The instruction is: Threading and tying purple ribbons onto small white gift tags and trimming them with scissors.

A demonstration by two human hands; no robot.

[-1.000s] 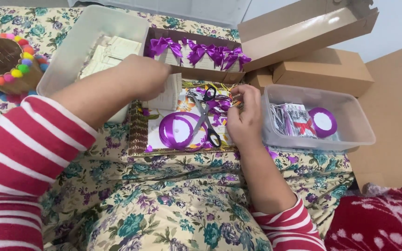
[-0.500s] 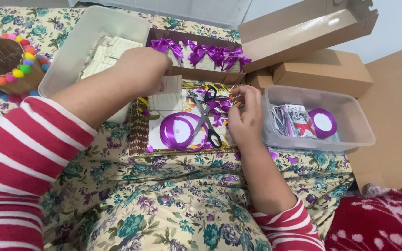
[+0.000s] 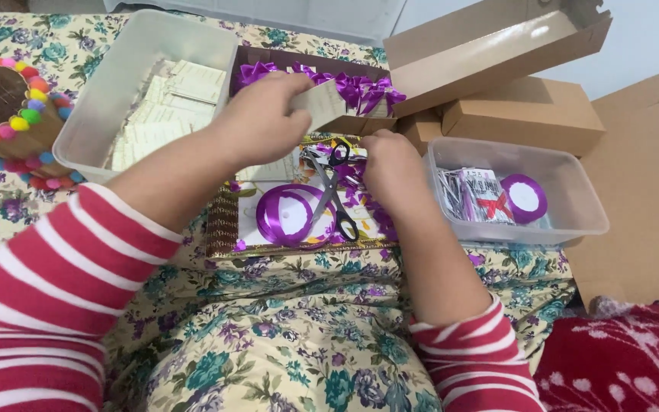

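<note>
**Holding a cream card over the ribbon tray**

Gripping a small cream card (image 3: 328, 101) in the left hand (image 3: 257, 122), fingers closed round its near end, long axis running away to the right toward the box of purple bows (image 3: 360, 88). Resting the right hand (image 3: 392, 164) curled just beside and below, over purple ribbon scraps (image 3: 360, 191); impossible to tell what it is pinching. Lying close underneath: scissors (image 3: 333, 191) and a purple ribbon spool (image 3: 287, 214) on the patterned tray (image 3: 223, 221).

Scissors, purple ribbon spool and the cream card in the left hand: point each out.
scissors (image 3: 331, 192), head view, on the blades near the pivot
purple ribbon spool (image 3: 287, 215), head view, on its flat face
cream card (image 3: 325, 101), head view, on its face
</note>
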